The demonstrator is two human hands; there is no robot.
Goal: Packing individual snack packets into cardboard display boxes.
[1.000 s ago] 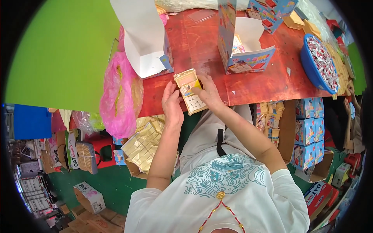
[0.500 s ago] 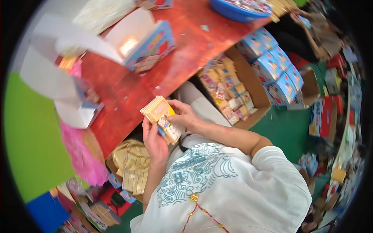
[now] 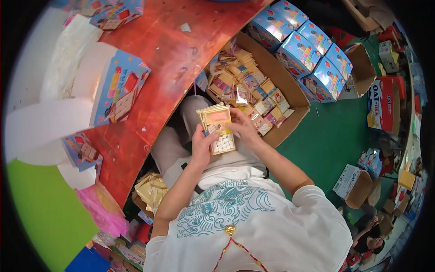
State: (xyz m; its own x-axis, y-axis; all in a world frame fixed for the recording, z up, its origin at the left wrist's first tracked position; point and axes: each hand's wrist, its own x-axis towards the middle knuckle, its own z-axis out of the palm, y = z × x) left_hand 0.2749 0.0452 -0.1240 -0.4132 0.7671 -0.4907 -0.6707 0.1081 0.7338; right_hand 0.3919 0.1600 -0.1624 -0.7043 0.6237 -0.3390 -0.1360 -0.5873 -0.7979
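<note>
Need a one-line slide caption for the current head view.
Left hand and right hand hold a stack of tan packs near an open carton of similar packs.

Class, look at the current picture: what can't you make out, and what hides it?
All in the head view:
- Lower packs in the held stack: covered by the top one; count unclear.
- Left hand: some fingers hidden behind the stack.
- Deeper packs in the carton: buried under upper ones.
- Person at upper right: cut off by the picture's edge.
</note>
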